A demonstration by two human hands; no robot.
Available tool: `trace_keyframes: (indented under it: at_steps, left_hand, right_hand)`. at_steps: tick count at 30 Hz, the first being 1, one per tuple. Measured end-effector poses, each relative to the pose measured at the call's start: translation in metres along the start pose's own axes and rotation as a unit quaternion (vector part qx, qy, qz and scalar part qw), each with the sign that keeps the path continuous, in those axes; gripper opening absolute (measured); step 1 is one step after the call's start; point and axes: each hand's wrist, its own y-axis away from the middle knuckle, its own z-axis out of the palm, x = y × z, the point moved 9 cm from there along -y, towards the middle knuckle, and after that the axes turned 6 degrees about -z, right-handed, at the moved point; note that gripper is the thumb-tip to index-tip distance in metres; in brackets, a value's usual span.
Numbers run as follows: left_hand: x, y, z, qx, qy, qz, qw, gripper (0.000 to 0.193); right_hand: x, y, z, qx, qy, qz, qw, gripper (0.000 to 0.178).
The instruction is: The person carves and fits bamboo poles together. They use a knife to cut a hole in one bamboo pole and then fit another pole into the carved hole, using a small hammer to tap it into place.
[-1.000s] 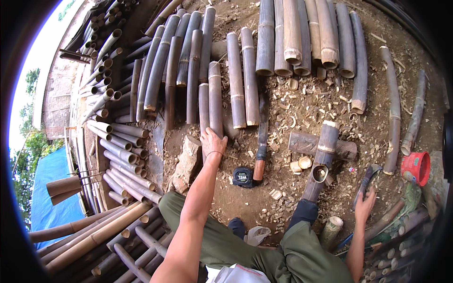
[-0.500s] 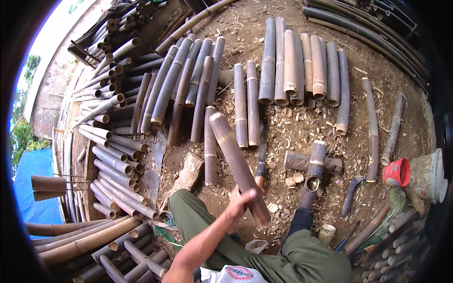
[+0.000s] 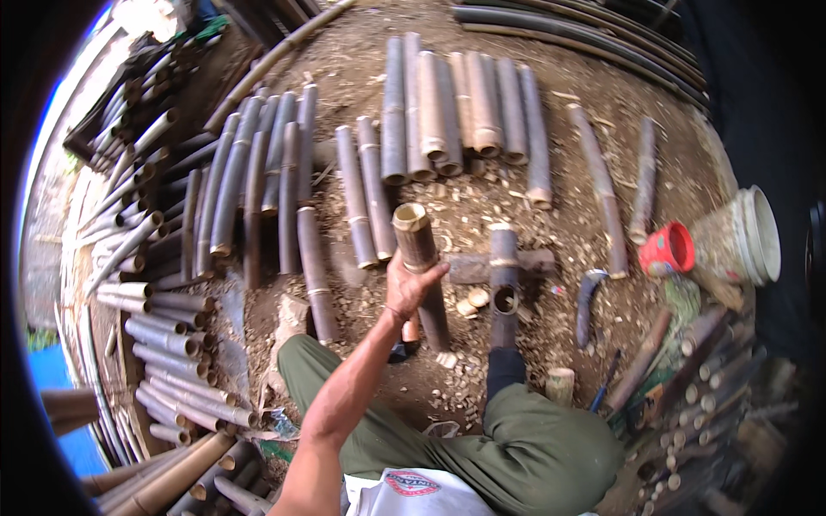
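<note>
My left hand (image 3: 415, 288) is closed around a dark bamboo tube (image 3: 422, 249). The tube stands nearly upright in front of me, its pale open end (image 3: 411, 217) facing up and its lower end close to the chip-strewn ground. Partly behind my forearm an orange handle (image 3: 411, 328) shows; the rest of that tool is hidden. To the right, another bamboo tube with a hole cut in its side (image 3: 505, 299) lies across a short log (image 3: 460, 267), near my right leg. My right hand is out of view.
Several cut bamboo tubes (image 3: 432, 112) lie in rows ahead, with more stacked at left (image 3: 163, 335). On the right are a red bucket (image 3: 662, 249), a whitish bucket (image 3: 731, 236) and a dark curved piece (image 3: 588, 310). A short bamboo stub (image 3: 560, 387) stands beside my knee.
My left hand has swung the tube from a long slant to nearly upright, turning its open top toward me. The view has shifted, so the surroundings sit further left.
</note>
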Motion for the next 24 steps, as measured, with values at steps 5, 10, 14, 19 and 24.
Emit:
trace_keyframes:
  at_steps: [5, 10, 14, 19, 24]
  left_hand:
    - [0.095, -0.005, 0.082, -0.065, -0.066, 0.074, 0.993, 0.050]
    - [0.136, 0.000, 0.166, -0.144, -0.017, 0.068, 0.987, 0.059]
    - [0.112, -0.003, 0.170, -0.134, -0.086, 0.109, 0.981, 0.067]
    - [0.103, 0.014, 0.190, -0.116, -0.183, 0.145, 0.965, 0.070]
    - [0.092, 0.048, 0.185, -0.175, -0.118, 0.218, 0.953, 0.074]
  right_hand:
    - [0.008, 0.017, -0.019, -0.018, -0.061, 0.018, 0.998, 0.072]
    - [-0.020, 0.031, -0.043, -0.051, -0.204, 0.024, 0.977, 0.073]
    - [-0.070, 0.030, -0.024, -0.129, -0.396, 0.021, 0.909, 0.075]
    - [-0.156, 0.023, -0.121, -0.105, -0.414, 0.054, 0.902, 0.093]
    - [-0.249, -0.008, -0.204, -0.040, -0.349, -0.137, 0.926, 0.109]
